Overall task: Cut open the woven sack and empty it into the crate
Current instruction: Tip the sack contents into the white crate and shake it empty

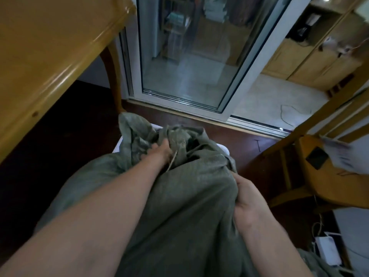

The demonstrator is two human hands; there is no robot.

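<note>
Holding the sack (179,206) w/ both hands, I look down on it; it fills the lower middle of the view, grey-green woven cloth, bulky, leaning away from me. My left hand (161,151) is closed on the bunched cloth near the sack's far end, fingers buried in the folds, so I cannot tell exactly how much it grips. A thin pale string (173,159) shows just beside this hand, touching the cloth. My right hand (246,198) is closed on the sack's right side, fingers curled into the cloth, thumb side toward me.

The far end of the sack is crumpled & partly open, one flap standing up at the left. It lies over a white thing (224,147), only small bits visible at left & right under the cloth; probably the crate rim, but I cannot tell for sure. What is inside the sack is hidden.

Floor (229,132) is dark brown. Wooden table (50,56) at the upper left, its leg near the sack's flap. Glass sliding door (189,66) is straight ahead. Wooden chair (319,166) at the right, w/ papers (339,154) & a small dark item on the seat.
</note>
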